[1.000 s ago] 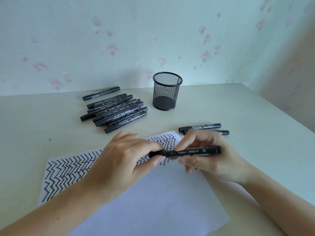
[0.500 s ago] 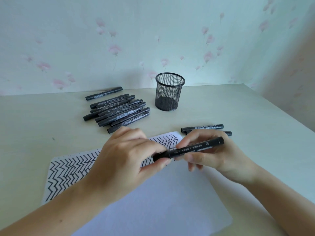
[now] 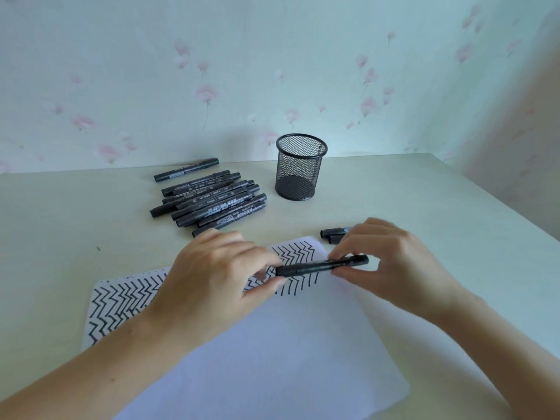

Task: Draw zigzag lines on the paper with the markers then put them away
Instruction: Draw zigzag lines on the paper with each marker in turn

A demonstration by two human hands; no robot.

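A black marker [image 3: 321, 265] is held level above the paper [image 3: 272, 353] at frame centre, pinched at its left end by the left hand [image 3: 218, 277] and at its right end by the right hand [image 3: 391, 262]. Zigzag lines cover the paper's upper strip, partly hidden by the left hand. A marker pile [image 3: 209, 201] lies upper left; a mesh cup [image 3: 300, 168] stands beside it. Two markers [image 3: 333, 234] are partly hidden behind the right hand.
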